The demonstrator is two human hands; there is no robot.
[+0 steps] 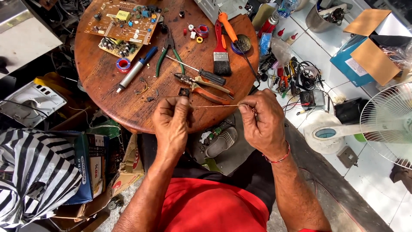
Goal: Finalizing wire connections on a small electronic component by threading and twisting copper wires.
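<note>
Pinching one end, the left hand [171,122] holds a thin wire [214,106] taut just over the round desk's [98,77] near edge; the right hand [262,122] grips the other end, probably stretched this way to keep it straight, pliers [206,88] lying just beyond

Electronics repair workshop: round wooden table [107,86] with circuit boards [122,23], pliers [168,53], screwdriver [206,75], brush [221,56], cluttered floor.

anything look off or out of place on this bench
Nothing looks spilled. One oddity: a sandal lies on the floor under the round table, amid scraps. Both hands pinch a thin wire.
</note>
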